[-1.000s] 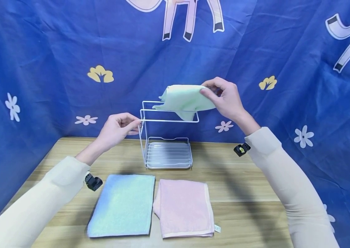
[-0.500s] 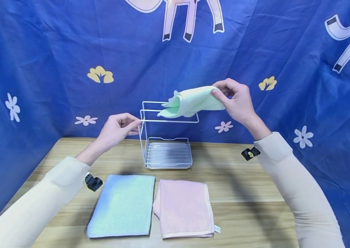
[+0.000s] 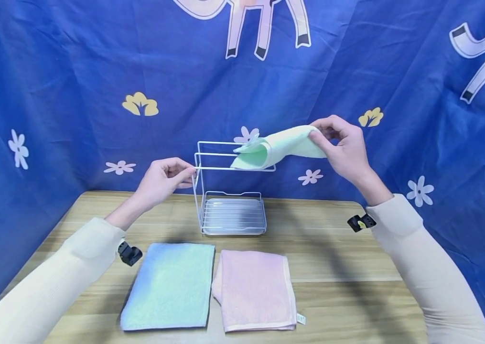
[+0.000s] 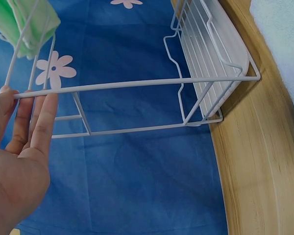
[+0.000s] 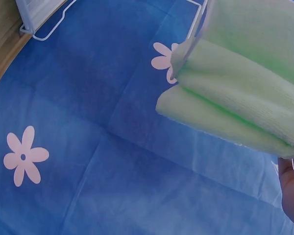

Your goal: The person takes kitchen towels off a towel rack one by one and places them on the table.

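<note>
A white wire rack [image 3: 233, 168] with top bars and a tray [image 3: 233, 217] at its base stands at the back of the table. My left hand [image 3: 162, 177] pinches the rack's upper left corner between thumb and fingers; in the left wrist view the fingers [image 4: 41, 127] lie against the wire. A pale green towel [image 3: 294, 143] is pinched by its right end in my right hand [image 3: 343, 148]. Its loose left end is curled over and overlaps the rack's top bars. In the right wrist view the towel [image 5: 235, 98] shows several soft folds, and most of the hand is out of frame.
A folded blue towel [image 3: 171, 286] and a folded pink towel [image 3: 257, 291] with a small tag lie side by side on the wooden table [image 3: 332, 267] in front of the rack. Blue printed curtain [image 3: 182, 71] encloses the back and sides.
My right hand has moved right and slightly down, drawing the green towel rightward along the rack's top; the towel's left end has curled. The left hand and rack have stayed put.
</note>
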The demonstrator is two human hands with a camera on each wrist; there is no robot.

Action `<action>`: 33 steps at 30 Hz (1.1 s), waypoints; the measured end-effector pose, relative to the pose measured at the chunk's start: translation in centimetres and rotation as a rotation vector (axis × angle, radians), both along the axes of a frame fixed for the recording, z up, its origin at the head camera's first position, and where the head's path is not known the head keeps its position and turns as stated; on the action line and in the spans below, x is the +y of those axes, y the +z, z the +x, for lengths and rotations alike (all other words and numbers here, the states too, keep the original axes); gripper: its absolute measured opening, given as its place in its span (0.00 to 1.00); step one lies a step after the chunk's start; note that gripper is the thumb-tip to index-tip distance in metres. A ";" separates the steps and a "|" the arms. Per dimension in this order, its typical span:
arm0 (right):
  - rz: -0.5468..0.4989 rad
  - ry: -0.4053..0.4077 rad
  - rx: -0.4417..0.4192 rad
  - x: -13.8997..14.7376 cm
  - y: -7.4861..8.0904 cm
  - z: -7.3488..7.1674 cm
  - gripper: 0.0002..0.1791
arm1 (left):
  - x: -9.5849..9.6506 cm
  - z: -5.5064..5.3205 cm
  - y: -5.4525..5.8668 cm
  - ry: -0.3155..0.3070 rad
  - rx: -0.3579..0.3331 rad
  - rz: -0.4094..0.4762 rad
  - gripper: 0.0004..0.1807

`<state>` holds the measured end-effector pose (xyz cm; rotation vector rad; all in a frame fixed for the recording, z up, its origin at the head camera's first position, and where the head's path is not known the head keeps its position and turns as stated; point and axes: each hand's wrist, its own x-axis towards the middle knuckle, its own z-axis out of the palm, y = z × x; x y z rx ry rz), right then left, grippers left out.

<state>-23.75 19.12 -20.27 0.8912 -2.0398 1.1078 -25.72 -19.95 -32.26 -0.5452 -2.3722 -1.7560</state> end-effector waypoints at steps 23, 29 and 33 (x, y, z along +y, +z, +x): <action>-0.020 -0.055 0.005 4.4 -1.0 1.4 0.08 | -0.1 -0.2 -0.2 -0.004 -0.002 0.001 0.14; -0.029 -0.096 0.003 5.6 -1.3 1.5 0.08 | 0.0 -0.2 -0.1 -0.002 -0.004 0.002 0.13; -0.040 -0.121 -0.018 6.2 -1.8 1.5 0.08 | 0.0 -0.1 0.0 0.001 -0.004 0.006 0.13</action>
